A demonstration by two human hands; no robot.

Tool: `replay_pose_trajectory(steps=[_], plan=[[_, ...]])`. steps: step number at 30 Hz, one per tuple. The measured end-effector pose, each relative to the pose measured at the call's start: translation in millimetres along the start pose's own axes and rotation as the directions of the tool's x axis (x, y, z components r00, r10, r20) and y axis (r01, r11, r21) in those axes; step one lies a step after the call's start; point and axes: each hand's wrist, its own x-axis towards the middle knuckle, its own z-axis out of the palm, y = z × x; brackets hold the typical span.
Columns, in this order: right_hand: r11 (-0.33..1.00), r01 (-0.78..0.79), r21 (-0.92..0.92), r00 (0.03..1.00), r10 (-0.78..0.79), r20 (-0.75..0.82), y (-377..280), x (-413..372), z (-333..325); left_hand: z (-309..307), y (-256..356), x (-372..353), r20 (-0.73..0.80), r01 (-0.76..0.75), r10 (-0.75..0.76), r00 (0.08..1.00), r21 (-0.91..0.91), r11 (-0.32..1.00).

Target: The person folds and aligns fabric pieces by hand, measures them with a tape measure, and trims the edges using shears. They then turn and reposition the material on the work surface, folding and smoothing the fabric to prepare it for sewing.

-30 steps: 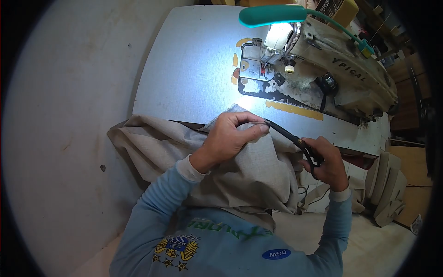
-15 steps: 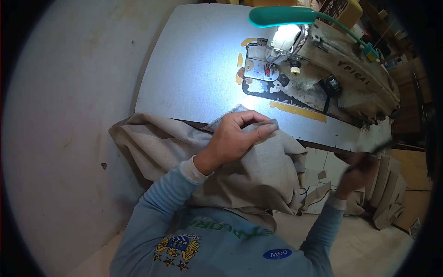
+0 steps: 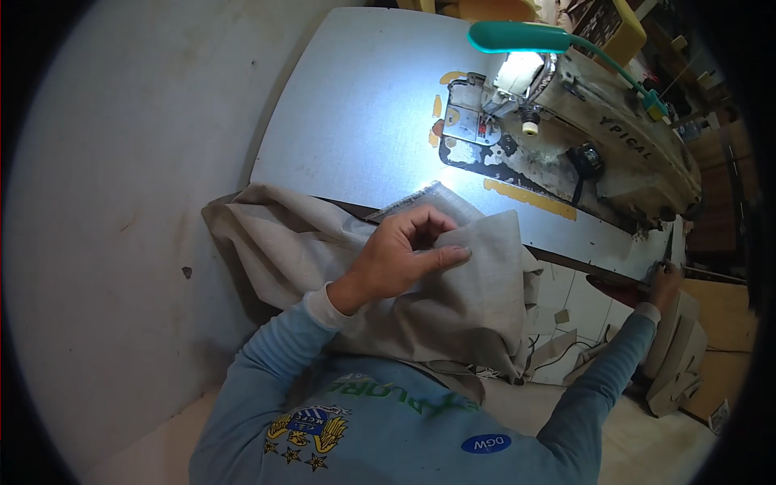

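Observation:
My left hand (image 3: 396,259) is closed with its thumb over a piece of beige cloth (image 3: 485,267), and one corner of the cloth stands up beyond the thumb. The cloth drapes over the table's front edge and across my lap. A folded part with a frayed edge (image 3: 432,194) lies on the tabletop. Far to the right, my right hand (image 3: 666,281) is at the table's right end, fingers closed around a dark slim tool (image 3: 670,242). Its kind is too small to make out.
The sewing machine (image 3: 622,137) stands on the pale table (image 3: 347,105), its needle area lit by a lamp with a green shade (image 3: 517,37). A small black device (image 3: 588,160) sits at the machine's base. Beige folded pieces (image 3: 675,347) hang at the right. A wall (image 3: 145,202) borders the left.
My right hand has moved right and up to the table's end with the dark tool. The left hand's grip has eased downward, and the cloth corner stands up more. The view has shifted slightly.

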Motion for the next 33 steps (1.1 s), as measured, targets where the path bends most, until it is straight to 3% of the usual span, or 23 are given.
replay_pose_trajectory(steps=[5,8,9,10,11,12,13,14,15,16,17,19,20,21,23,27,29,30,31,33], plan=[[0.968,0.215,0.127,0.956,-0.235,0.173,-14,8,-1,8,11,2,-0.051,-0.033,0.036,0.998,0.062,0.998],[0.948,0.179,-0.264,0.963,-0.113,0.244,-96,-35,-51,16,9,5,-0.063,-0.080,0.088,0.994,0.126,0.989],[0.979,0.155,0.129,0.962,-0.179,0.204,-154,-74,-77,19,10,5,-0.047,-0.091,0.100,0.994,0.161,0.983],[0.856,0.116,0.503,0.965,-0.218,0.148,-212,-124,-95,22,12,5,-0.026,-0.102,0.110,0.994,0.197,0.975],[0.613,0.117,0.782,0.892,-0.411,0.189,-253,-166,-97,25,14,6,0.007,-0.104,0.105,0.994,0.202,0.974],[0.294,0.037,0.955,0.797,-0.585,0.149,-288,-205,-99,31,17,10,0.011,-0.230,0.236,0.972,0.272,0.935],[0.314,-0.069,0.947,0.708,-0.653,0.268,-321,-249,-110,39,21,15,0.030,-0.350,0.362,0.932,0.338,0.873],[0.351,-0.048,0.935,0.649,-0.701,0.296,-316,-263,-113,43,24,17,0.059,-0.464,0.482,0.874,0.397,0.792],[0.384,-0.021,0.923,0.585,-0.744,0.323,-310,-277,-116,42,26,16,0.075,-0.466,0.484,0.872,0.427,0.775],[0.410,0.127,0.903,0.555,-0.784,0.278,-274,-266,-106,37,32,15,0.128,-0.449,0.440,0.889,0.438,0.779],[0.412,0.128,0.902,0.616,-0.746,0.253,-258,-260,-112,28,39,12,0.171,-0.427,0.394,0.903,0.453,0.783],[0.359,0.067,0.931,0.883,-0.456,0.112,-249,-254,-140,13,48,-2,0.274,-0.395,0.288,0.918,0.555,0.732],[0.337,0.091,0.937,0.965,-0.261,0.000,-227,-239,-149,6,51,-11,0.336,-0.395,0.223,0.915,0.631,0.668],[0.376,0.149,0.914,0.989,-0.077,-0.130,-180,-212,-153,-2,53,-18,0.392,-0.401,0.153,0.907,0.695,0.596],[0.520,0.179,0.835,0.938,0.165,-0.304,-136,-186,-165,-21,51,-31,0.382,-0.382,0.119,0.917,0.748,0.543],[0.798,0.047,0.601,0.793,0.336,-0.508,-199,-171,-204,-77,69,-60,0.287,-0.254,-0.033,0.957,0.891,0.375],[0.927,0.293,0.233,0.828,-0.125,-0.546,-137,-153,-207,-99,70,-75,0.289,-0.269,0.025,0.957,0.851,0.450],[0.896,0.439,0.064,0.780,-0.345,-0.522,-105,-144,-208,-106,69,-80,0.292,-0.280,0.054,0.955,0.827,0.487],[0.884,0.467,0.015,0.788,-0.408,-0.461,-97,-140,-209,-101,92,-85,0.281,-0.189,-0.028,0.959,0.710,0.679],[0.909,0.390,0.150,0.904,-0.346,-0.250,-84,-137,-208,-97,124,-103,0.398,-0.273,0.043,0.916,0.543,0.794]])
